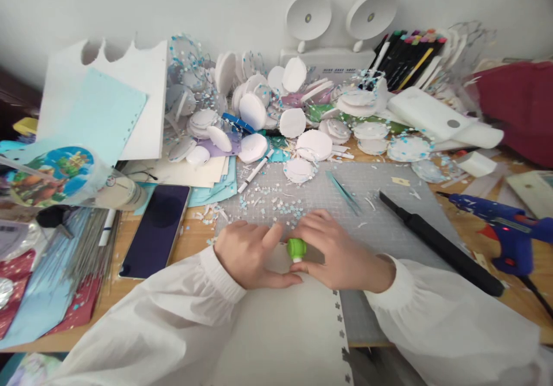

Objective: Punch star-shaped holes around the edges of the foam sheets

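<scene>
A small green paper punch [296, 249] sits at the far edge of a white sheet of paper [285, 328]. My right hand [334, 248] is closed around the punch from the right, thumb low and fingers over its far side. My left hand [254, 253] grips the sheet's far edge beside the punch, thumb lying on top of the paper; its fingertips are partly hidden. Flower-shaped notches run down the sheet's right edge. Under it lies a grey cutting mat [380, 236], strewn with tiny blue and white paper flowers [276, 204].
Teal tweezers [343, 193] and a black stick-like tool [440, 245] lie on the mat. A blue glue gun [514, 224] rests at the right, a phone [156, 230] at the left. White paper discs [253, 111] crowd the back, near a marker set [408, 60].
</scene>
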A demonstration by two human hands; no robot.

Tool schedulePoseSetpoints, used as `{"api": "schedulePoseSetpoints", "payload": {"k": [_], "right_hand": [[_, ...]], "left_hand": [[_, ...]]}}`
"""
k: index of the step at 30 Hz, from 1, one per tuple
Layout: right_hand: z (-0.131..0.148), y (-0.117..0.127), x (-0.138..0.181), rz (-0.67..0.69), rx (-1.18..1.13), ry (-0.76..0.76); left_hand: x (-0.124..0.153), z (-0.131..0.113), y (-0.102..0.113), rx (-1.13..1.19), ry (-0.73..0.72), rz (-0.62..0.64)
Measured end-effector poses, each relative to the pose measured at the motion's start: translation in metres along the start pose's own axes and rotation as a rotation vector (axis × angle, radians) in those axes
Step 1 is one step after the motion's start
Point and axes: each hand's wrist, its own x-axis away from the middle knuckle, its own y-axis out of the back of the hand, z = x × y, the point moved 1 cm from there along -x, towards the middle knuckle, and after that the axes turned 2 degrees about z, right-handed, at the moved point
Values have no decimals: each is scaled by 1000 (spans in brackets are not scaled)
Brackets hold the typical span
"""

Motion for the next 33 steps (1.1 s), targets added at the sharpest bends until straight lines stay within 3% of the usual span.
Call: {"api": "schedulePoseSetpoints", "payload": {"k": [9, 14, 17, 25, 33], "right_hand": [[4, -3, 0, -54, 62, 35], [6, -6, 1, -66, 119, 69], [6, -7, -1, -75, 139, 81], [6, -8, -1, -82, 114, 87], [2, -9, -1, -64, 139, 101]], "left_hand": [[0, -1, 2, -32, -23, -5], [-6, -7, 2, -27, -28, 124], [-6, -10, 0, -3, -70, 140], [-3, -9, -3, 195, 25, 167], [-1, -9, -6, 97, 37, 195]]}}
